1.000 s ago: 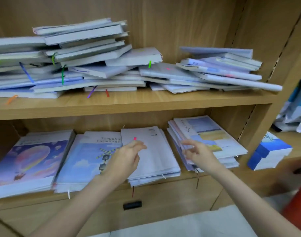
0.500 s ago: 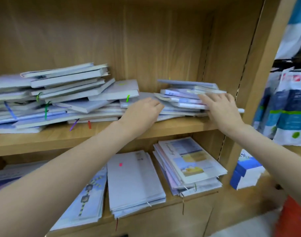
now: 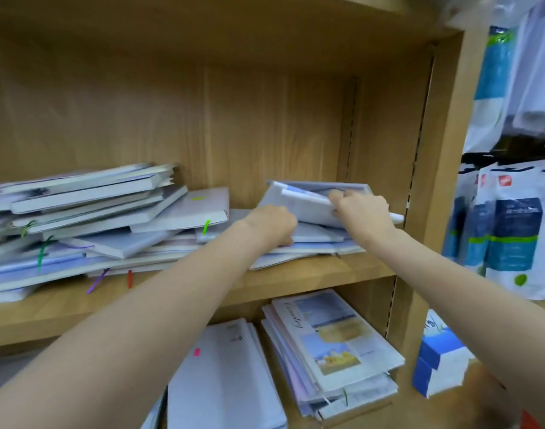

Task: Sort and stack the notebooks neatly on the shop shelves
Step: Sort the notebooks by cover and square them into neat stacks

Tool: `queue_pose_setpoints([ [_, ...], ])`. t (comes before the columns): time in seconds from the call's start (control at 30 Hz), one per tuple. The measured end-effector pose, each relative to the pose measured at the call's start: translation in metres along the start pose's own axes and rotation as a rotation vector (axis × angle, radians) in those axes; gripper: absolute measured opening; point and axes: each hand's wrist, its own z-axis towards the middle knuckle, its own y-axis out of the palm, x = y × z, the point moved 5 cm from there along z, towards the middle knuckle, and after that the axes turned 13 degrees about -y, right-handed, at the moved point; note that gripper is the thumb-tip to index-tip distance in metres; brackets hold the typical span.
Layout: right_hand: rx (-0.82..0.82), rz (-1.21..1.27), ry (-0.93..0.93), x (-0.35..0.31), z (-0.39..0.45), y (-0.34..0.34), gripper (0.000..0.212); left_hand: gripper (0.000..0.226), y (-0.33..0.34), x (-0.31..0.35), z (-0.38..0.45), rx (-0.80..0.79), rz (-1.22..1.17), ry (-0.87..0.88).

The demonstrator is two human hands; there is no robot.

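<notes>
Both hands in the messy notebooks on the upper shelf [image 3: 311, 270].

I can't make out the blurred big pile [image 3: 79, 224] at left; my left hand [image 3: 272, 224] hides its fingers under the pale right pile [image 3: 314, 239], grip unclear; my right hand [image 3: 362, 212] grips the tilted top notebooks [image 3: 299, 201].

Wooden shelves [image 3: 311, 270] under untidy notebook heaps [image 3: 88, 230].

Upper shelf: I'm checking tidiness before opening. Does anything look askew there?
Yes. The left notebook pile is splayed at mixed angles, ribbons hanging over the upper shelf edge.
</notes>
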Motion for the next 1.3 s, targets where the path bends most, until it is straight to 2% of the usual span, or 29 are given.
queue_pose_setpoints([
  [0.1,0.019,0.034,-0.006,0.006,0.002,0.003,0.021,0.034,0.0,0.001,-0.001,0.079,0.215,0.074],
  [0.2,0.03,0.058,-0.029,0.01,0.004,0.001,0.014,0.029,-0.001,-0.005,0.001,0.041,0.228,0.057],
  [0.33,-0.04,0.025,-0.052,0.012,0.005,-0.002,0.007,0.029,-0.003,-0.011,-0.017,0.099,0.219,0.072],
  [0.43,-0.075,-0.017,-0.054,0.013,0.009,-0.006,0.013,0.028,-0.001,-0.019,-0.042,0.125,0.256,0.069],
  [0.53,-0.088,-0.057,-0.065,0.008,0.006,-0.008,0.022,0.03,0.0,-0.026,-0.071,0.157,0.19,0.091],
  [0.63,-0.178,-0.08,-0.119,-0.002,0.001,-0.009,0.027,0.04,0.003,-0.044,-0.099,0.199,0.023,0.123],
  [0.77,-0.325,0.127,-0.141,-0.007,-0.006,-0.014,0.034,0.041,0.012,-0.052,-0.11,0.185,-0.039,0.101],
  [0.83,-0.297,0.372,-0.127,-0.006,-0.017,-0.011,0.032,0.039,0.014,-0.052,-0.111,0.2,-0.089,0.095],
  [0.9,-0.295,0.547,-0.123,-0.008,-0.033,-0.004,0.035,0.037,0.007,-0.055,-0.126,0.267,-0.177,0.174],
  [0.97,-0.362,0.609,-0.088,-0.006,-0.046,0.012,0.041,0.038,0.0,-0.063,-0.15,0.368,-0.211,0.295],
  [1.03,-0.362,0.609,-0.048,-0.007,-0.045,0.014,0.042,0.038,0.004,-0.076,-0.172,0.424,-0.176,0.372],
  [1.07,-0.279,0.611,0.006,-0.011,-0.044,0.006,0.039,0.037,0.009,-0.082,-0.182,0.409,-0.177,0.404],
  [1.17,0.275,0.619,0.213,-0.038,-0.07,-0.034,0.025,0.034,0.027,-0.1,-0.205,0.371,-0.16,0.449],
  [1.2,0.356,0.685,0.24,-0.057,-0.091,-0.036,0.021,0.034,0.036,-0.104,-0.212,0.379,-0.148,0.436],
  [1.23,0.318,0.782,0.217,-0.081,-0.111,-0.031,0.02,0.034,0.044,-0.106,-0.219,0.394,-0.142,0.418],
  [1.3,0.001,1.153,0.169,-0.128,-0.148,-0.006,0.033,0.038,0.055,-0.105,-0.238,0.423,-0.158,0.404],
])
